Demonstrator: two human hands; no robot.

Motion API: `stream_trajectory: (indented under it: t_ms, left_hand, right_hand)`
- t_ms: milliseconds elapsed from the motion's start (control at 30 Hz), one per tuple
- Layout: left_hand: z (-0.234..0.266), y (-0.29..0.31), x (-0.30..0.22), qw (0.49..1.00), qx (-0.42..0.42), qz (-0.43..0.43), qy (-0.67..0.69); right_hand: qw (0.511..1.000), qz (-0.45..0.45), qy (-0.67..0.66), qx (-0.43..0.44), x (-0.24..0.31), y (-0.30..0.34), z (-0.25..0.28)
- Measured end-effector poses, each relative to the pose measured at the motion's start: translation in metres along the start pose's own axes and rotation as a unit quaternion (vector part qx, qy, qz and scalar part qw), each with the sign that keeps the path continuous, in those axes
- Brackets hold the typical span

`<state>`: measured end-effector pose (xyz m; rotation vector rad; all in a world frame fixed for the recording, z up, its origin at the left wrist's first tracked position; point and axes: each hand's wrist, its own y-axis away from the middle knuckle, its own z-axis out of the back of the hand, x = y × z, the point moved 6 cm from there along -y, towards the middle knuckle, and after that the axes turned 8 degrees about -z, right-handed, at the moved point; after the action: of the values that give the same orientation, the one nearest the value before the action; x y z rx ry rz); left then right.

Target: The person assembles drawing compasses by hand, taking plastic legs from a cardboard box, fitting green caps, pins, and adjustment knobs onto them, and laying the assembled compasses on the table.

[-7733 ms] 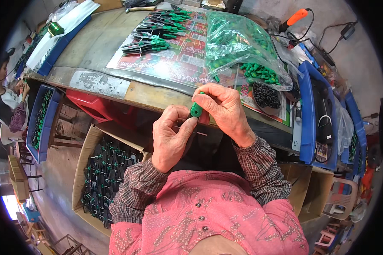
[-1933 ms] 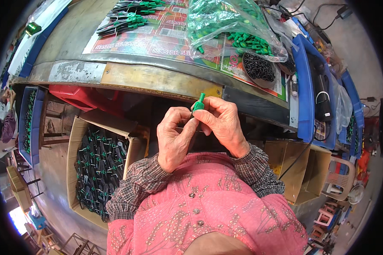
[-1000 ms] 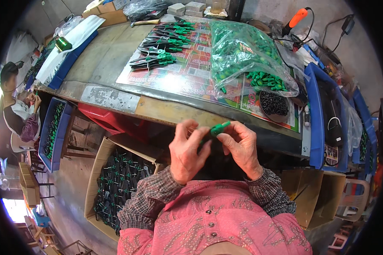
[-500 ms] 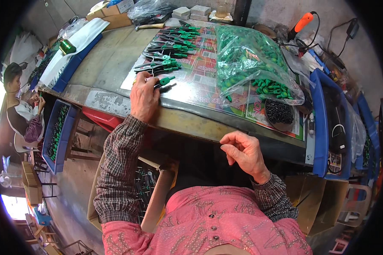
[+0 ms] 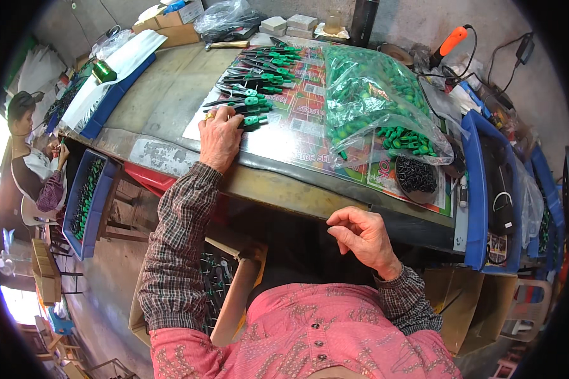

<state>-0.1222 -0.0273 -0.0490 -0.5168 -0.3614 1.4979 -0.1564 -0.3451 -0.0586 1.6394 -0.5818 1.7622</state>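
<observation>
My left hand (image 5: 220, 142) rests at the near end of a row of dark metal tools with green ends (image 5: 259, 81) on a printed sheet (image 5: 291, 136). Its fingers are bent around one more such green-ended tool (image 5: 253, 120), whose green end sticks out to the right of the fingers; the rest of it is hidden. Off the front edge of the table, my right hand (image 5: 365, 241) hovers with fingers curled and thumb close to the index finger. Whether something small sits in that pinch I cannot make out.
A clear plastic bag (image 5: 373, 82) of green parts spills toward a round dish of small black pieces (image 5: 416, 174). Blue bins (image 5: 480, 189) stand at the right. An open cardboard box (image 5: 234, 297) is below the table. Another person (image 5: 35, 151) sits at the far left.
My left hand has moved slightly up and right, bringing the green-ended tool against the row. The right hand has barely moved.
</observation>
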Motion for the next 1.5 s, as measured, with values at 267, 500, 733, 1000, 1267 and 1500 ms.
stream_trajectory:
  t_ms: [267, 500, 733, 1000, 1267, 1500]
  left_hand:
    - [0.004, 0.008, 0.003, 0.999, -0.053, 0.008, 0.007]
    - [-0.010, 0.005, 0.016, 0.998, -0.058, -0.016, -0.012]
    - [-0.015, -0.001, 0.024, 0.996, -0.041, -0.028, 0.075]
    - [-0.012, -0.011, 0.025, 0.994, -0.059, -0.051, 0.077]
    - [-0.005, -0.005, 0.022, 0.996, -0.068, -0.037, 0.053]
    - [0.070, 0.067, -0.014, 0.986, -0.106, -0.061, 0.111]
  right_hand:
    - [1.000, 0.005, 0.026, -0.004, 0.001, 0.000, -0.001]
    - [0.999, 0.003, 0.045, -0.012, 0.001, 0.001, -0.002]
    - [0.999, 0.003, 0.049, -0.012, 0.001, 0.000, -0.003]
    - [0.999, 0.004, 0.048, -0.014, 0.001, -0.001, -0.003]
    - [0.999, -0.001, 0.034, -0.010, -0.004, 0.002, -0.004]
    - [0.998, -0.030, 0.025, -0.044, -0.005, 0.004, -0.005]
